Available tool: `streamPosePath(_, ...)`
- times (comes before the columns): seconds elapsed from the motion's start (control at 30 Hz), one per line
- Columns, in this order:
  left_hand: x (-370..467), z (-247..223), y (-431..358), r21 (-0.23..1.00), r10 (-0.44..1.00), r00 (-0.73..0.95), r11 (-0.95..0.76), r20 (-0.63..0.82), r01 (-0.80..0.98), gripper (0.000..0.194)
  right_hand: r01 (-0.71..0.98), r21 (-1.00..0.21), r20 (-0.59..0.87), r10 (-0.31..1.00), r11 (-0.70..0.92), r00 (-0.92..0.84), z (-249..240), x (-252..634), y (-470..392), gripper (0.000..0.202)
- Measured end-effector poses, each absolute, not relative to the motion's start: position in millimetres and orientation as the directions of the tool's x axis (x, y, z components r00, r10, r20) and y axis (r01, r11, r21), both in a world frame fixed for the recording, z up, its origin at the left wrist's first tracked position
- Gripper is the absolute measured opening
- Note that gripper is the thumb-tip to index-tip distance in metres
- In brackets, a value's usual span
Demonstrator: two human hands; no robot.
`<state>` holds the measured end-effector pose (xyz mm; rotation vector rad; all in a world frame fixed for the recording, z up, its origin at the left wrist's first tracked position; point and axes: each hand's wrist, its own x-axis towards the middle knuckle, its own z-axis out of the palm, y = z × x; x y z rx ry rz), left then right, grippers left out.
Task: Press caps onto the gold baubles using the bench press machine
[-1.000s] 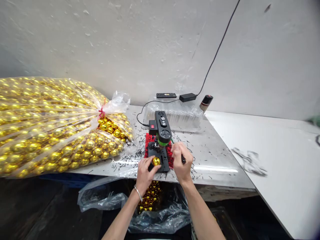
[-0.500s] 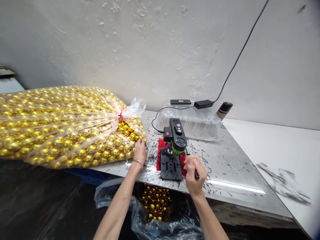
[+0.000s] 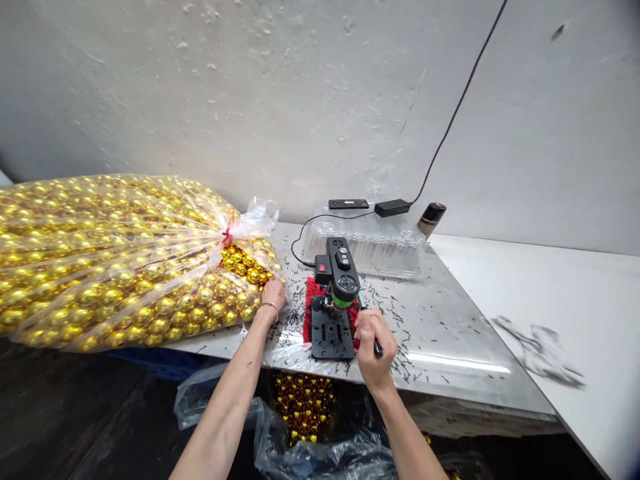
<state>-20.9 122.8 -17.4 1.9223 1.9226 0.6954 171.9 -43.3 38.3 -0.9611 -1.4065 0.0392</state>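
Note:
A large clear plastic bag (image 3: 125,267) full of shiny gold balls lies on the left, tied with a red string and torn open near its neck. My left hand (image 3: 274,293) reaches into that opening among the gold balls (image 3: 245,265); its fingertips are hidden. My right hand (image 3: 376,339) is wrapped around the black-gripped lever (image 3: 379,348) of a small bench press (image 3: 344,275). The press has a black head, a green ring and a slotted base plate (image 3: 332,340), standing on a red mat (image 3: 307,319). No ball shows on the base plate.
Black slivers are strewn over the metal tabletop (image 3: 440,320). Behind the press are a clear plastic tray (image 3: 395,250), a power adapter (image 3: 393,207) with its cable, and a spray can (image 3: 431,219). White gloves (image 3: 543,350) lie right. Below the edge hangs an open bag (image 3: 320,460) holding gold balls.
My left hand has pushed slightly deeper into the bag's opening. My right hand stays on the lever. The whole view has shifted a little to the right.

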Motion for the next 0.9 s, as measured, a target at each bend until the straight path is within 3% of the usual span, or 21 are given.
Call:
streamPosePath(0.2,-28,-9,110,0.598,0.997,-0.056,0.011,0.057,0.801,0.029,0.504,-0.575,0.807,0.546,0.644,0.224,36,173,-43,0.024)
streamPosePath(0.3,-33,-1,98,0.71,0.987,-0.146,0.051,0.074,0.703,0.041,0.511,-0.568,0.811,0.544,0.645,0.214,37,173,-43,0.023)
streamPosePath(0.37,-34,3,84,0.868,0.976,-0.207,0.049,0.063,0.494,0.046,0.513,-0.562,0.814,0.543,0.648,0.206,37,173,-43,0.025)
streamPosePath(0.43,-31,3,66,0.987,0.982,-0.189,0.029,0.001,0.157,0.044,0.515,-0.562,0.815,0.541,0.648,0.208,38,173,-44,0.027)
streamPosePath(0.53,-16,-4,41,0.948,0.994,-0.045,0.084,-0.103,-0.308,0.033,0.517,-0.575,0.805,0.551,0.634,0.22,39,173,-44,0.028)
streamPosePath(0.6,-2,-12,28,0.882,0.983,0.033,0.176,-0.18,-0.437,0.022,0.522,-0.575,0.804,0.554,0.631,0.216,40,173,-44,0.029)
streamPosePath(0.73,23,-28,20,0.844,0.948,0.077,0.31,-0.308,-0.438,0.021,0.541,-0.554,0.809,0.564,0.633,0.168,43,176,-46,0.029)
streamPosePath(0.9,38,-43,22,0.929,0.974,0.051,0.224,-0.219,-0.293,0.038,0.56,-0.526,0.819,0.559,0.64,0.13,48,179,-46,0.025)
